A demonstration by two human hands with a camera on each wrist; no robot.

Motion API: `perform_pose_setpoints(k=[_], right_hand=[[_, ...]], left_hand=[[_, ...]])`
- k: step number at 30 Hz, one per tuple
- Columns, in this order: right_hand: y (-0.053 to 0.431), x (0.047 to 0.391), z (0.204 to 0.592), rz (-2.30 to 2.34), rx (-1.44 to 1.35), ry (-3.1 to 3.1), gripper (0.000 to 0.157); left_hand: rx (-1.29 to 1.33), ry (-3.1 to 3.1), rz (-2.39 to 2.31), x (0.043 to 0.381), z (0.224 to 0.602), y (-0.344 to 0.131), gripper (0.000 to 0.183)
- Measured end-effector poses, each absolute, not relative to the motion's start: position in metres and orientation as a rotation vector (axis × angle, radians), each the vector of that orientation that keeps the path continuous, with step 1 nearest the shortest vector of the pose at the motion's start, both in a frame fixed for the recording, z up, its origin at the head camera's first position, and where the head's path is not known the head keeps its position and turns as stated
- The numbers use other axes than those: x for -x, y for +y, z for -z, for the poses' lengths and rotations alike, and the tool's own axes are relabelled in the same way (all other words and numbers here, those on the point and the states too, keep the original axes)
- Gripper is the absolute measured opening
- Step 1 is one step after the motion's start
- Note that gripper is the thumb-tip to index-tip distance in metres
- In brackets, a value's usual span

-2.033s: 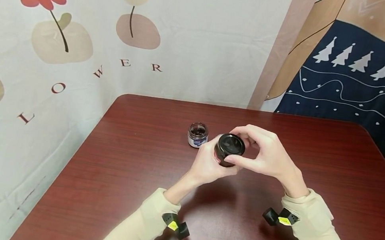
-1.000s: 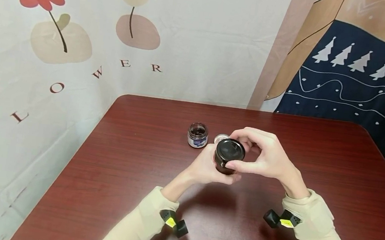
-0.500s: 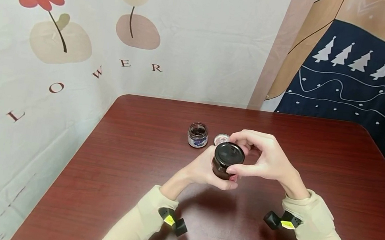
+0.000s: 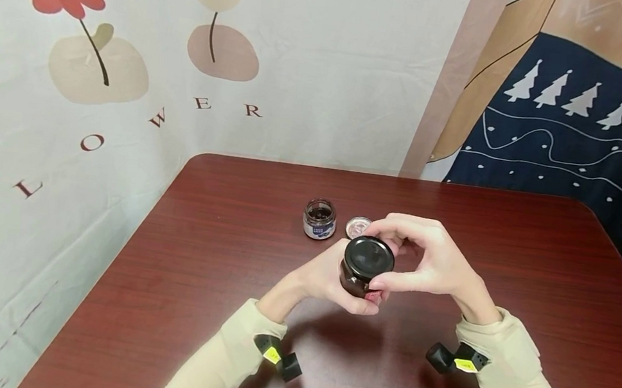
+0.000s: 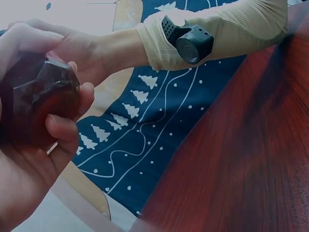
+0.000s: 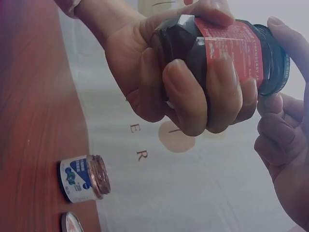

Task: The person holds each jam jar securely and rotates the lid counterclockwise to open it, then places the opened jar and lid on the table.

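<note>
A dark jam jar (image 4: pixel 368 262) with a black lid (image 6: pixel 275 60) and a red label (image 6: pixel 231 46) is held above the table, its lid facing up toward the head camera. My left hand (image 4: pixel 330 277) grips the glass body, fingers curled round it. The thumb and fingers of my right hand (image 4: pixel 426 253) pinch the rim of the lid from the right. In the left wrist view the dark facets of the jar show between the fingers. Beyond the hands stands an uncovered smaller jar (image 4: pixel 319 219) with a blue and white label and dark contents. A loose lid (image 4: pixel 357 227) lies beside it, inside up.
The reddish-brown wooden table (image 4: pixel 214 221) extends under both arms. Behind it hangs a pale flower-printed cloth (image 4: pixel 333 61), with a navy tree-printed cloth (image 4: pixel 574 136) at the right. Each sleeve carries a small black wrist camera.
Both hands and the held jam jar have moved down in the head view, toward the person. The loose lid behind them has come into sight. The uncovered jar has stayed put.
</note>
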State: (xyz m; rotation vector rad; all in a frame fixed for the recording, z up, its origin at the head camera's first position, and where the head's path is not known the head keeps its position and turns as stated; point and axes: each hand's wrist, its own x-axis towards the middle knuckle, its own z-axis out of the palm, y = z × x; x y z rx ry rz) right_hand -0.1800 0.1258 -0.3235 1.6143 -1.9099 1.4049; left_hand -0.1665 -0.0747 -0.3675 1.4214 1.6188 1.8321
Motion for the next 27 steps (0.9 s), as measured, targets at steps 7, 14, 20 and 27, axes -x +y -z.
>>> perform_pose_setpoints(k=[7,14,20,27], right_hand=[[0.128,0.183,0.321,-1.298,-1.552,-1.924,0.047],[0.133,0.184,0.318,-1.2,-1.413,-2.007,0.047],[0.132,0.183,0.318,-1.156,-1.306,-2.104,0.046],[0.131,0.183,0.322,-1.115,-1.272,-2.158,0.047]], left_hand=[[-1.373,1.966,-1.914,0.17,0.37,-0.075,0.04],[-1.197,2.283,-2.038,0.17,0.375,-0.07,0.044],[-1.086,2.506,-2.043,0.17,0.379,-0.066,0.048],[-1.018,2.7,-1.935,0.168,0.38,-0.065,0.045]])
